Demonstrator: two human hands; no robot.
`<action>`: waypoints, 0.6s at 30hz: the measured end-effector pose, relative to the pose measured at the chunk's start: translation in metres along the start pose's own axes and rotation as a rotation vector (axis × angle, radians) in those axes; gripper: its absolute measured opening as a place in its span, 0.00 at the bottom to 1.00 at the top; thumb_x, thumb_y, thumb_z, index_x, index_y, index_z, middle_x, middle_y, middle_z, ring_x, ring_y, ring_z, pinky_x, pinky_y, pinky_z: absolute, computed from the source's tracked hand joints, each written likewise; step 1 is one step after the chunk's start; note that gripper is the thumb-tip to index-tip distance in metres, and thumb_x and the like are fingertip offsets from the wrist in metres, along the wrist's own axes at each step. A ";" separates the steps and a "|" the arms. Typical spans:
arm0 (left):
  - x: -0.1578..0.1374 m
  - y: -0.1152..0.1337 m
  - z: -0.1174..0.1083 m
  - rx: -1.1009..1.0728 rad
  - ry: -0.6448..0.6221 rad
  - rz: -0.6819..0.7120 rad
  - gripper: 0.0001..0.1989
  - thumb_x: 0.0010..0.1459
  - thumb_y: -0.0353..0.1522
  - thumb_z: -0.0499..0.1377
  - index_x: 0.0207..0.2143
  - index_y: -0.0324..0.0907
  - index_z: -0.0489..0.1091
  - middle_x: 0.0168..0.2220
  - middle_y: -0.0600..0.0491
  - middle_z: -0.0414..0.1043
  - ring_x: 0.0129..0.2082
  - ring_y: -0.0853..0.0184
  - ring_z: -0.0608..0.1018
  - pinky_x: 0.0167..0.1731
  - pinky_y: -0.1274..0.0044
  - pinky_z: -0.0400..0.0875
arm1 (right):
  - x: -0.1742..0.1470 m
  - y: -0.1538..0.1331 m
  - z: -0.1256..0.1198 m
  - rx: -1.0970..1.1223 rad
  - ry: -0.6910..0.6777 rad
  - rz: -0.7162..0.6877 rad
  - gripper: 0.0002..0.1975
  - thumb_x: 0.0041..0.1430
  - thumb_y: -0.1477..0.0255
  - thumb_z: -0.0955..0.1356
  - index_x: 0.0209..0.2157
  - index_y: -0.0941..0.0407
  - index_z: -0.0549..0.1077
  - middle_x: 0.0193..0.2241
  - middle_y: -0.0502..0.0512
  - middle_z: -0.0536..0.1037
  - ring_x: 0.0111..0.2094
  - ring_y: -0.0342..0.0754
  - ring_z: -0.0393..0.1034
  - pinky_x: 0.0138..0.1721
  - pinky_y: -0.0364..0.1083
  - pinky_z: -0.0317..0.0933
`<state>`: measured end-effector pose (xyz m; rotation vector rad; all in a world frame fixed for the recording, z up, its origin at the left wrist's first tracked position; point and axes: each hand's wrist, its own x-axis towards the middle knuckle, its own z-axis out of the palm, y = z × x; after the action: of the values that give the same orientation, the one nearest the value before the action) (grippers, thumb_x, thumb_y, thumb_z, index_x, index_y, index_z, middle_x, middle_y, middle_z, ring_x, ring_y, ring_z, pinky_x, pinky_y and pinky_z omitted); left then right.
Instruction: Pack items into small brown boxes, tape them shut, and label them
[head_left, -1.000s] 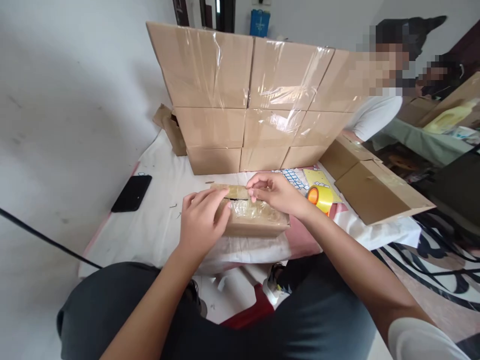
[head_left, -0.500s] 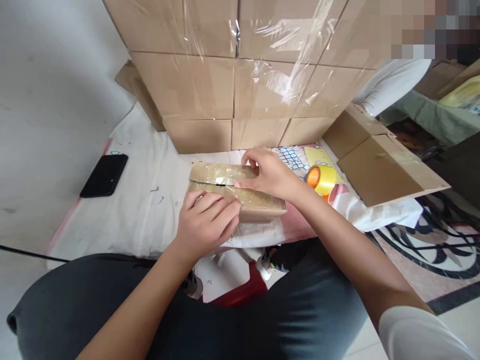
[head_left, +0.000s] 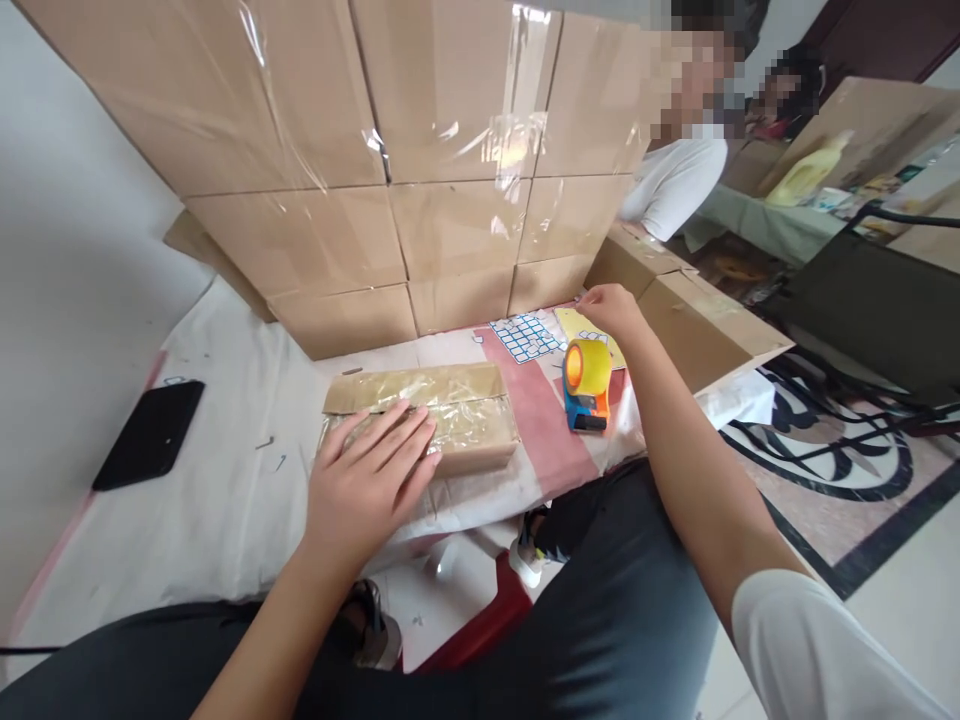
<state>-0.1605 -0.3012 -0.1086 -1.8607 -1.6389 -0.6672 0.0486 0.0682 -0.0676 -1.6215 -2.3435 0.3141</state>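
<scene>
My left hand (head_left: 371, 470) lies flat with its fingers spread on the top of a small cardboard box (head_left: 472, 415), which has shiny clear tape across its flaps. My right hand (head_left: 613, 308) is off the box, over the far right of the cloth, with thumb and fingers pinched together. Whatever is between those fingertips is too small to make out. Below them are a yellow sheet (head_left: 581, 325) and a sheet of blue-outlined stickers (head_left: 517, 340). A tape dispenser (head_left: 589, 422) with a yellow roll stands near my right forearm.
Stacked cardboard boxes (head_left: 457, 230) wrapped in clear film rise behind the work area. A black phone (head_left: 150, 435) lies at left. On the right are an open carton (head_left: 679, 330), a dark chair (head_left: 855, 290) and a person in a white sleeve (head_left: 686, 180).
My right hand has left the small box and moved right, to the sheets. My left hand stays on the box, its fingers flatter. The view has turned to the right.
</scene>
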 end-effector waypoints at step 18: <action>0.000 0.004 -0.004 -0.071 -0.033 -0.036 0.14 0.64 0.32 0.60 0.52 0.43 0.72 0.52 0.52 0.79 0.53 0.60 0.80 0.55 0.65 0.63 | -0.010 -0.063 0.077 -0.409 -0.475 -0.187 0.18 0.67 0.67 0.69 0.54 0.59 0.72 0.54 0.61 0.74 0.51 0.54 0.73 0.51 0.57 0.70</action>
<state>-0.1570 -0.3046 -0.1057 -1.9055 -1.6936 -0.7228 -0.0300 0.0349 -0.1198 -1.6106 -3.0634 0.2047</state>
